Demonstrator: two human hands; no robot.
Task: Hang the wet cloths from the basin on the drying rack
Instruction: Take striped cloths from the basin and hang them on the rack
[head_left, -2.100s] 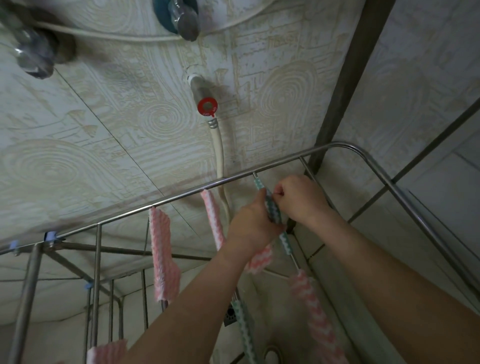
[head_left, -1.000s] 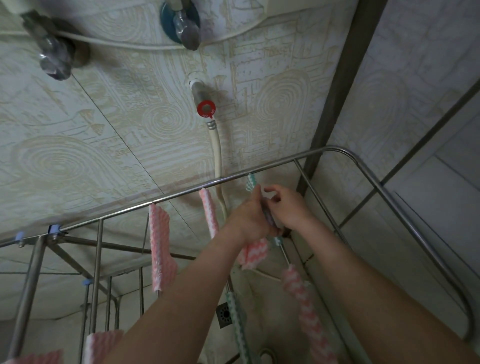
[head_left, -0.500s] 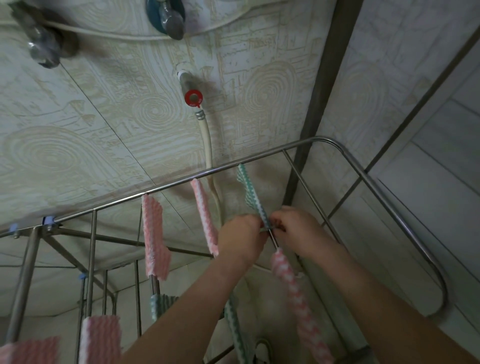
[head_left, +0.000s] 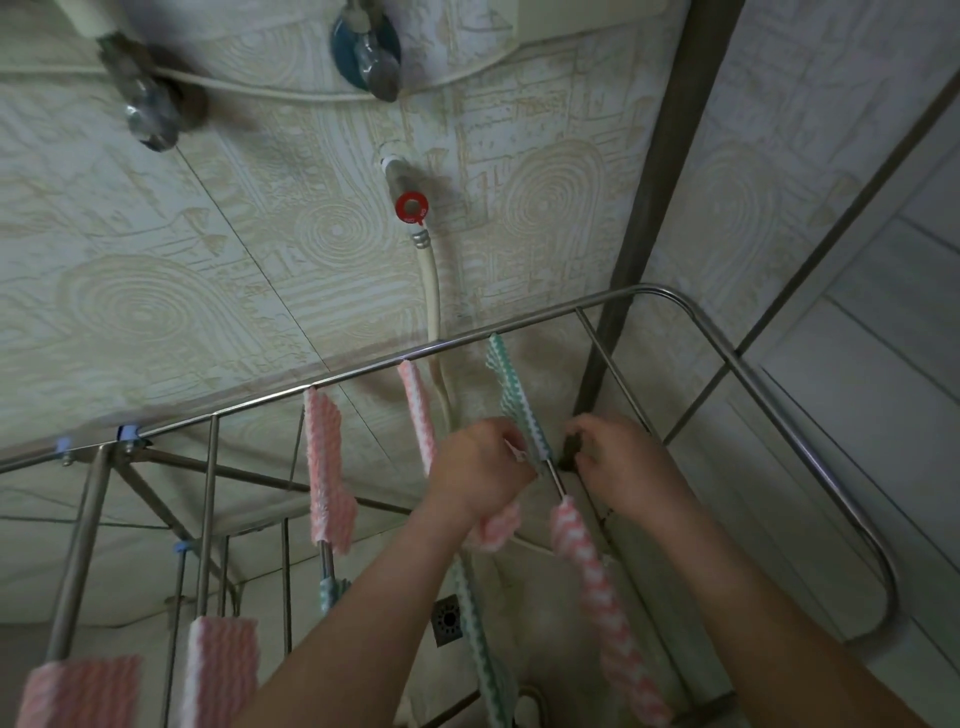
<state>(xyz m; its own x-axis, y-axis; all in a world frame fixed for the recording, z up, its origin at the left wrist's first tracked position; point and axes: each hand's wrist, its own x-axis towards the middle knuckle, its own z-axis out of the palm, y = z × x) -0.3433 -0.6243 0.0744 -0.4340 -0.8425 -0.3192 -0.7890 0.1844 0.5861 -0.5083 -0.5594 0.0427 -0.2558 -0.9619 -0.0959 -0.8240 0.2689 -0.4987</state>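
Right hand (head_left: 615, 460) now off rod (head_left: 558, 480), grasp unclear; left hand (head_left: 483, 467) pinches green cloth (head_left: 514, 400). Five pink cloths (head_left: 327, 467), three green.

The left hand (head_left: 480, 467) and right hand (head_left: 621, 460) are bare, forearms (head_left: 363, 613) unclothed.

Quick count, approx since some bits overlap: 1 drying rack (head_left: 519, 332). On it, 5 pink cloths (head_left: 327, 467) + 3 green cloths (head_left: 514, 400). 2 hands in shot, i.e. left hand (head_left: 483, 467) & right hand (head_left: 618, 462). Wall's got 3 valves (head_left: 410, 208) and 1 cream hose (head_left: 434, 301). Also 3 blue clips (head_left: 127, 431) on the frame and 1 floor drain (head_left: 448, 621).
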